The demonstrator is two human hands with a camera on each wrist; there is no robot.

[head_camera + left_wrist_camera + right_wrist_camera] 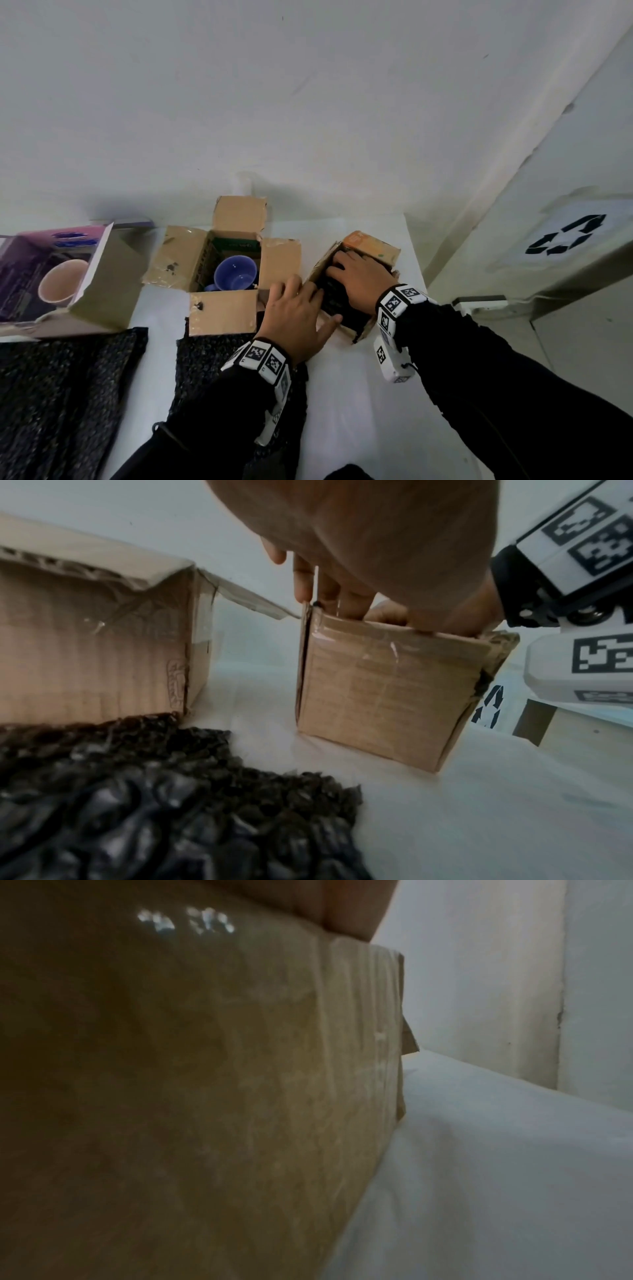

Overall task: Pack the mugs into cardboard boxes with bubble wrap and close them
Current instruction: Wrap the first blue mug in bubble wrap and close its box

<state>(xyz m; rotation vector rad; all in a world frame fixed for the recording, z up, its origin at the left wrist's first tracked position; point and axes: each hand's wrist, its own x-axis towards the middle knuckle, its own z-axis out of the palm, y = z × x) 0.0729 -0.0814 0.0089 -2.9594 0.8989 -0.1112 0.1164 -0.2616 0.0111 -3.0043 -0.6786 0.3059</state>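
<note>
Head view first: both hands are down on the small cardboard box (356, 291) at the right side of the white table (363, 404). Right hand (363, 279) lies flat over the open top, fingers fairly straight and pressing on black bubble wrap (334, 296) stuffed inside. Left hand (296, 317) sits on the box's near left edge, fingers spread over the rim and thumb stretched along the front wall. Left wrist view shows that box (383, 691) from the side, taped, with the left hand's fingers (329, 588) dipping past its top edge; how tightly they curl I cannot tell. Right wrist view is mostly the blurred box wall (205, 1096), so finger detail is lost there.

Just left of it, the middle cardboard box (219, 270) stands with all four flaps open and a blue mug (236, 274) inside, unwrapped. Further left, a purple printed box (51, 274) lies open on its side with a pale pink mug (63, 281) in it. Two loose sheets of black bubble wrap lie on the near table, one (65, 394) at the left, the other (212, 363) under the left forearm
</note>
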